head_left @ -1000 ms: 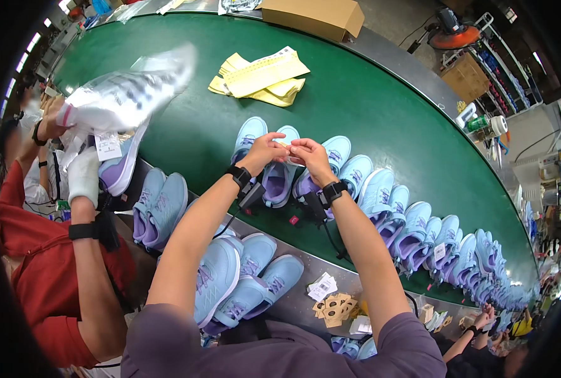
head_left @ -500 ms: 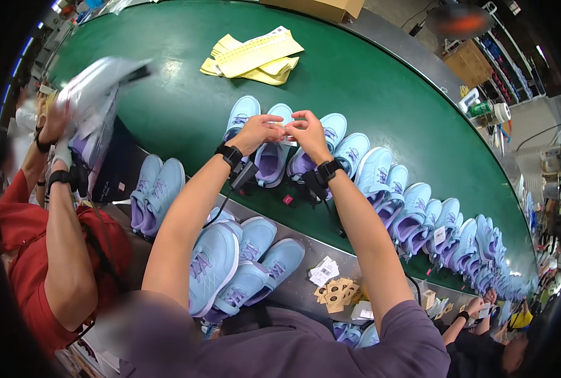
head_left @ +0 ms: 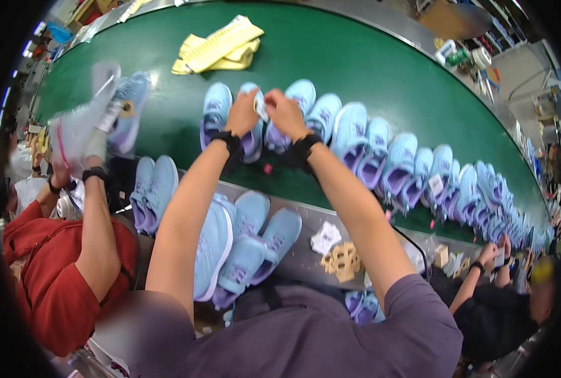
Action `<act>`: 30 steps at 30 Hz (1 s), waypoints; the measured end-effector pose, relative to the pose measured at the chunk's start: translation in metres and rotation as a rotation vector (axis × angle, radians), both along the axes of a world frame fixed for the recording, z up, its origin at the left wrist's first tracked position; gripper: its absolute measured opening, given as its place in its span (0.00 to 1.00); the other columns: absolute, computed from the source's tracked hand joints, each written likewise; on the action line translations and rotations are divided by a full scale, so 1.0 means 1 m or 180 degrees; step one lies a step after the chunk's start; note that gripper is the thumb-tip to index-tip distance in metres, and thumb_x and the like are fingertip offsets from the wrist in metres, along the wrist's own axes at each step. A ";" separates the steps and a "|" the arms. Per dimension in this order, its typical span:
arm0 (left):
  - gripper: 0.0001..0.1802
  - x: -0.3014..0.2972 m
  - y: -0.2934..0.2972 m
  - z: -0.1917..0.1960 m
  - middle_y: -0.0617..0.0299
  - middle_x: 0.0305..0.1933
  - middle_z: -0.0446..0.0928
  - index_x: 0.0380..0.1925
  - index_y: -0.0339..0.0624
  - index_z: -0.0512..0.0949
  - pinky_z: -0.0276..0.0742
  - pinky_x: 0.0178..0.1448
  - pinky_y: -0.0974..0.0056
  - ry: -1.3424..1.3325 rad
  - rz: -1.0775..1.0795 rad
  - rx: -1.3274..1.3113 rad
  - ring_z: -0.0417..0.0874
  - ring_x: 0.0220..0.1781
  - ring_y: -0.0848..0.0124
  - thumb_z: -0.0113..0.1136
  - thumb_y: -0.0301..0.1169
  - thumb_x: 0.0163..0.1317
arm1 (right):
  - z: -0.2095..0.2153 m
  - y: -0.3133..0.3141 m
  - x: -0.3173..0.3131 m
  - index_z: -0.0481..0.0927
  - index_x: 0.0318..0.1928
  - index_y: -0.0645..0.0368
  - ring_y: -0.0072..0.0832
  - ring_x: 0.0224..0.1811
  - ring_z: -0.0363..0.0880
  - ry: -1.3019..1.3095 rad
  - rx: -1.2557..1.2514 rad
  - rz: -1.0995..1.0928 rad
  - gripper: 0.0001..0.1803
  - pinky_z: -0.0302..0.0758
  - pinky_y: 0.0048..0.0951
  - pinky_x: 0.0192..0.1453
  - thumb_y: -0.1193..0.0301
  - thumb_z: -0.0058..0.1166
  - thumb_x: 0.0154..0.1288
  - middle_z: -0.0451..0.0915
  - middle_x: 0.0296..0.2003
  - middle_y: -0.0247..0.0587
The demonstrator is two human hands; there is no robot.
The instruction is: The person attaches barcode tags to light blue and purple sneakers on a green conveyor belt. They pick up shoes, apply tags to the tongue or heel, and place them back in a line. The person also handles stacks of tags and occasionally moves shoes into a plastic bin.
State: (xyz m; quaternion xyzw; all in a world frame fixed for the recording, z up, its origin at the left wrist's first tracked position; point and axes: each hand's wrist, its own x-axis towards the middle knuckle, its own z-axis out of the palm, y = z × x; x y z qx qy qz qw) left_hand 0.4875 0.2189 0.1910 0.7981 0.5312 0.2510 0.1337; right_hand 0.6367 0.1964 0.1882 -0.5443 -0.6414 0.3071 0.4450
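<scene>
Over a smooth green conveyor belt [head_left: 368, 57], the left hand [head_left: 243, 113] and right hand [head_left: 285, 113] pinch a small white tag [head_left: 261, 107] between closed fingertips, directly above a light-blue mesh sneaker [head_left: 253, 135]. Matching rounded sneakers [head_left: 381, 157] curve away rightward of the hands; folded yellow cloths [head_left: 221, 50] lie beyond.

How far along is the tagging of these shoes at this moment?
Looks done: a few blue shoes down the belt already show white tags. In hand: left hand and right hand pinch a small white tag over the pair below. Left: the untagged-looking pairs on the near ledge.
</scene>
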 end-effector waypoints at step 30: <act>0.14 0.140 -0.313 -0.054 0.56 0.30 0.81 0.37 0.31 0.78 0.74 0.35 0.66 -0.0527 -0.0406 -0.3627 0.81 0.30 0.71 0.56 0.32 0.56 | -0.016 -0.473 0.156 0.69 0.38 0.59 0.44 0.36 0.78 -0.1101 -0.1898 -0.1387 0.17 0.74 0.41 0.35 0.68 0.61 0.50 0.75 0.32 0.47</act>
